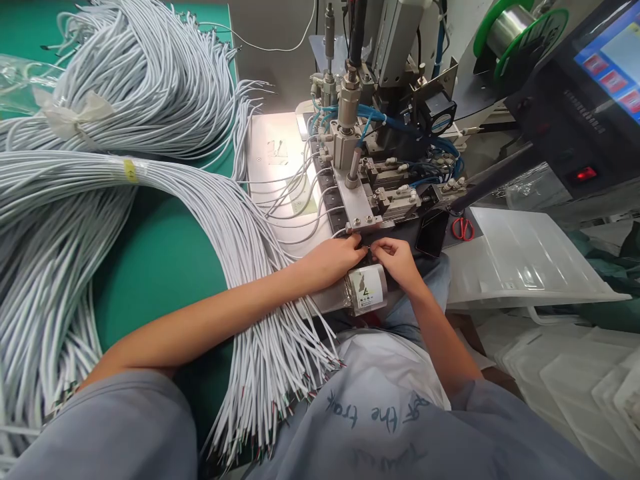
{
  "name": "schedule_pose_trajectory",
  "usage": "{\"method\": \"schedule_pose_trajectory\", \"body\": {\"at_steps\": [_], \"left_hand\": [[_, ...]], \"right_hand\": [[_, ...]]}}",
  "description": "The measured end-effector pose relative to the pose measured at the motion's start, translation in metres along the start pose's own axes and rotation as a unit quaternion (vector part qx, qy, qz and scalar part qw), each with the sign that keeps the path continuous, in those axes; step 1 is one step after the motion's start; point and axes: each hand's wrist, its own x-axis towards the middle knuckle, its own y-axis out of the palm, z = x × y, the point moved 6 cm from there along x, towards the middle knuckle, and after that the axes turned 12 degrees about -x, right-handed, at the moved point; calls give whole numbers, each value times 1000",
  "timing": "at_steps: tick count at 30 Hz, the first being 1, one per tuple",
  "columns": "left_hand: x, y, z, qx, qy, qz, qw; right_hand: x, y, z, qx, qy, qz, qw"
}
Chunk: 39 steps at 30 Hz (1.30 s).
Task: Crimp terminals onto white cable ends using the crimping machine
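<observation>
Both hands meet at the front edge of a soldering-type machine [345,150] with metal cylinders and blue air tubes. My left hand [340,259] is closed there, its fingertips bent in under the metal plate [357,217]. Opposite it, my right hand [395,259] pinches at a tiny dark spot between the two hands. What either hand holds is too small or hidden to name. Several white cables [305,230] run into the machine's side just beyond my left hand. Below the fingers sits a clear container with a white label [369,288].
A large bundle of white cables [200,193] drapes under my left forearm, with more bundles [145,80] on the green mat [160,260]. To the right are a phone [433,232], red-handled scissors [463,229], a white tray [535,260], a solder wire spool [513,30] and a control screen [610,60].
</observation>
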Motion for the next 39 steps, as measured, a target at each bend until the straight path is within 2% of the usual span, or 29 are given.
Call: {"method": "schedule_pose_trajectory", "body": {"at_steps": [8, 14, 19, 21, 23, 25, 26, 27, 28, 31, 33, 34, 36, 39], "left_hand": [[1, -3, -5, 26, 15, 7, 1000], [-1, -6, -8, 45, 4, -4, 999], [-8, -12, -6, 55, -41, 7, 998], [-10, -15, -5, 43, -53, 2, 998], [-12, -16, -4, 35, -61, -4, 997], [-13, -17, 0, 35, -82, -9, 996], [-13, -18, 2, 38, -99, -11, 994], [-14, -19, 5, 43, -121, -15, 992], [-14, -20, 8, 48, -141, -20, 989], [-14, -24, 15, 54, -182, -31, 981], [-14, -25, 16, 50, -186, -35, 981], [-14, -26, 16, 49, -186, -37, 981], [-14, -28, 13, 45, -177, -48, 982], [-13, -32, -1, -1, -105, -108, 989]], "right_hand": [[2, 7, -2, 26, 29, 24, 999], [5, 17, -5, 44, -24, 65, 997], [9, 19, -12, 55, -27, 51, 997], [7, 12, -11, 31, -34, 15, 999], [-4, -3, -3, -3, -49, -69, 996], [-27, -20, 10, -44, -71, -175, 981], [-42, -24, 18, -64, -84, -205, 973], [-56, -23, 25, -85, -88, -210, 970], [-70, -17, 31, -110, -92, -190, 971], [-103, 28, 36, -205, -114, 2, 972], [-117, 56, 31, -245, -119, 84, 958], [-121, 65, 29, -261, -121, 102, 952], [-122, 69, 28, -286, -132, 95, 944], [-112, 46, 41, -293, -161, 13, 942]]}}
